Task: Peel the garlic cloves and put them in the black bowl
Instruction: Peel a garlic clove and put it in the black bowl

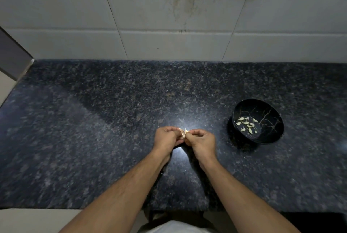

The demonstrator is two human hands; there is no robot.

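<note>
Left hand [167,138] and right hand [201,139] fingers both pinching one garlic clove [183,133] above dark counter [93,139] centre, black bowl [258,121] holding peeled cloves [247,124] at 3 o'clock, apart from hands

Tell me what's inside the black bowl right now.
The black bowl holds a loose cluster of pale peeled garlic cloves on its bottom, toward the left side. Its near wall hides part of the bottom, so anything lying there cannot be seen.

bare forearms, no sleeves; white garment [174,228] at the waist.
</note>
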